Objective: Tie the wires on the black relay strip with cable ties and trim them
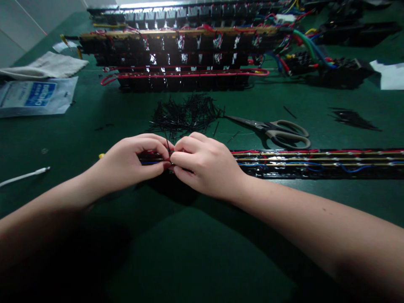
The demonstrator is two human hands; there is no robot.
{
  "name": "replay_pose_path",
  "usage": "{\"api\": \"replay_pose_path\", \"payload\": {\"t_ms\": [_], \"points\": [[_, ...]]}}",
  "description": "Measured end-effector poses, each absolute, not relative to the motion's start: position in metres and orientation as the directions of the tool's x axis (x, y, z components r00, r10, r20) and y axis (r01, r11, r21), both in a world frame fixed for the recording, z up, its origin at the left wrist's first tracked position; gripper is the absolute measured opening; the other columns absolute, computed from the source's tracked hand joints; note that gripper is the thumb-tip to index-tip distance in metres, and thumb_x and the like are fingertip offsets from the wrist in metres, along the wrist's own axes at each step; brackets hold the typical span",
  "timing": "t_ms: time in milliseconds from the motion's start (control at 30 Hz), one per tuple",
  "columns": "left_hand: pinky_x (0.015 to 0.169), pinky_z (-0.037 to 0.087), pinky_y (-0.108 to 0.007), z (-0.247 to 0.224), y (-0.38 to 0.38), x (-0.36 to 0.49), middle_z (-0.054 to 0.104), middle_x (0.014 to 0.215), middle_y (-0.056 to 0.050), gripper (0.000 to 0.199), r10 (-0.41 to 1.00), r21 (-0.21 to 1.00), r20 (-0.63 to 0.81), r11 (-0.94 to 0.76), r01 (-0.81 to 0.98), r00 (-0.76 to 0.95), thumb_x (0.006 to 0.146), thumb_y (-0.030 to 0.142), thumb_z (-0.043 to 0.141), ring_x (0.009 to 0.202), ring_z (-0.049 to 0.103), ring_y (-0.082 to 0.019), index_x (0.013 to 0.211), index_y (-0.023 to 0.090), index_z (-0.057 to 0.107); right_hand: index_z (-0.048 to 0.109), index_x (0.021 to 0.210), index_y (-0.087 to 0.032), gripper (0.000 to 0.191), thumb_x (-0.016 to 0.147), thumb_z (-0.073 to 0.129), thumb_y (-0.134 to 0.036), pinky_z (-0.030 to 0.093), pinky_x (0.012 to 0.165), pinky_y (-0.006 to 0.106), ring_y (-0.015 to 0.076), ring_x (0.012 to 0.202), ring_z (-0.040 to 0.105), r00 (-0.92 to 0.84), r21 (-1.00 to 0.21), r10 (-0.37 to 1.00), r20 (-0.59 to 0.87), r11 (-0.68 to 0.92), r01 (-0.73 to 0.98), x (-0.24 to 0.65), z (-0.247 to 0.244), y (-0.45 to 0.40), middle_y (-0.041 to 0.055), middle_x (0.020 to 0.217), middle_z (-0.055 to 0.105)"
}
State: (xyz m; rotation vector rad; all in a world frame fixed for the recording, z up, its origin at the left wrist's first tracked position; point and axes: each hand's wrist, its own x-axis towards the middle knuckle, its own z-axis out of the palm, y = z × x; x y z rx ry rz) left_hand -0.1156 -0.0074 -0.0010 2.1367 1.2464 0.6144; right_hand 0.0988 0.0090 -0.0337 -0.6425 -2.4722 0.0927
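My left hand (132, 162) and my right hand (205, 164) meet over the left part of a long black strip assembly (315, 162) with brass rods and red and blue wires. Fingertips of both hands are pinched together around a thin black cable tie (167, 145), whose end sticks up between them. Where the tie goes round the wires is hidden by my fingers. Just beyond my hands lies a heap of thin black cable ties (186, 113). Scissors (271, 129) rest to the right of the heap, blades pointing left.
At the back stand similar black assemblies (176, 46) with many wires. On the left are a printed plastic bag (38, 97), a cloth glove (47, 65) and a white cable (25, 176). More black ties (353, 118) and white paper (389, 75) lie at right.
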Motion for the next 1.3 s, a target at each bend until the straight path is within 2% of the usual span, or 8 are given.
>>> {"api": "replay_pose_path", "payload": {"t_ms": [167, 300, 667, 833, 967, 1167, 1300], "points": [[0.086, 0.056, -0.023, 0.0, -0.009, -0.114, 0.069, 0.108, -0.003, 0.011, 0.9, 0.725, 0.046, -0.328, 0.605, 0.433, 0.084, 0.027, 0.064, 0.095, 0.065, -0.013, 0.089, 0.017, 0.066, 0.068, 0.091, -0.019, 0.021, 0.098, 0.048, -0.024, 0.042, 0.072, 0.033, 0.0207, 0.086, 0.054, -0.716, -0.176, 0.457, 0.528, 0.883, 0.434, 0.098, -0.034, 0.009, 0.0079, 0.097, 0.067], [0.081, 0.056, -0.021, 0.001, -0.011, -0.114, 0.069, 0.108, -0.002, 0.013, 0.909, 0.76, 0.036, -0.294, 0.58, 0.414, 0.086, 0.027, 0.065, 0.093, 0.065, -0.012, 0.096, 0.018, 0.065, 0.068, 0.092, -0.02, 0.02, 0.097, 0.049, -0.024, 0.041, 0.072, 0.033, 0.0207, 0.087, 0.053, -0.719, -0.172, 0.455, 0.525, 0.884, 0.434, 0.099, -0.034, 0.009, 0.0077, 0.098, 0.067], [0.085, 0.055, -0.025, -0.002, -0.01, -0.117, 0.068, 0.107, -0.002, 0.007, 0.907, 0.767, 0.086, -0.324, 0.553, 0.412, 0.082, 0.026, 0.069, 0.101, 0.065, -0.015, 0.086, 0.021, 0.067, 0.068, 0.092, -0.019, 0.02, 0.097, 0.049, -0.024, 0.042, 0.073, 0.033, 0.0205, 0.086, 0.052, -0.719, -0.167, 0.453, 0.527, 0.885, 0.436, 0.098, -0.034, 0.009, 0.0077, 0.098, 0.067], [0.084, 0.055, -0.026, -0.002, -0.01, -0.116, 0.068, 0.107, -0.003, 0.006, 0.913, 0.754, 0.093, -0.325, 0.571, 0.396, 0.081, 0.026, 0.069, 0.102, 0.065, -0.016, 0.082, 0.02, 0.067, 0.068, 0.091, -0.018, 0.017, 0.095, 0.052, -0.023, 0.041, 0.073, 0.033, 0.0208, 0.087, 0.052, -0.711, -0.188, 0.459, 0.532, 0.884, 0.429, 0.098, -0.035, 0.009, 0.0084, 0.099, 0.067], [0.094, 0.055, -0.03, -0.002, -0.013, -0.114, 0.069, 0.107, -0.004, 0.009, 0.922, 0.727, 0.115, -0.332, 0.601, 0.371, 0.08, 0.028, 0.069, 0.103, 0.066, -0.018, 0.08, 0.019, 0.069, 0.067, 0.092, -0.017, 0.016, 0.094, 0.052, -0.022, 0.042, 0.073, 0.034, 0.0211, 0.088, 0.052, -0.714, -0.2, 0.455, 0.532, 0.887, 0.416, 0.098, -0.035, 0.009, 0.0088, 0.099, 0.067], [0.097, 0.057, -0.034, 0.003, -0.016, -0.112, 0.071, 0.113, -0.006, 0.016, 0.926, 0.688, 0.112, -0.334, 0.645, 0.36, 0.083, 0.034, 0.068, 0.103, 0.068, -0.02, 0.079, 0.019, 0.072, 0.068, 0.088, -0.016, 0.026, 0.099, 0.049, -0.029, 0.043, 0.074, 0.034, 0.0213, 0.088, 0.054, -0.708, -0.234, 0.475, 0.523, 0.878, 0.417, 0.098, -0.032, 0.009, 0.0102, 0.1, 0.068], [0.099, 0.056, -0.036, 0.009, -0.019, -0.115, 0.07, 0.119, -0.005, 0.019, 0.918, 0.613, 0.12, -0.367, 0.699, 0.377, 0.084, 0.039, 0.068, 0.108, 0.067, -0.022, 0.079, 0.022, 0.073, 0.068, 0.088, -0.016, 0.022, 0.097, 0.053, -0.028, 0.043, 0.075, 0.034, 0.0207, 0.089, 0.055, -0.699, -0.273, 0.499, 0.513, 0.867, 0.418, 0.098, -0.032, 0.008, 0.0099, 0.103, 0.069]]}}
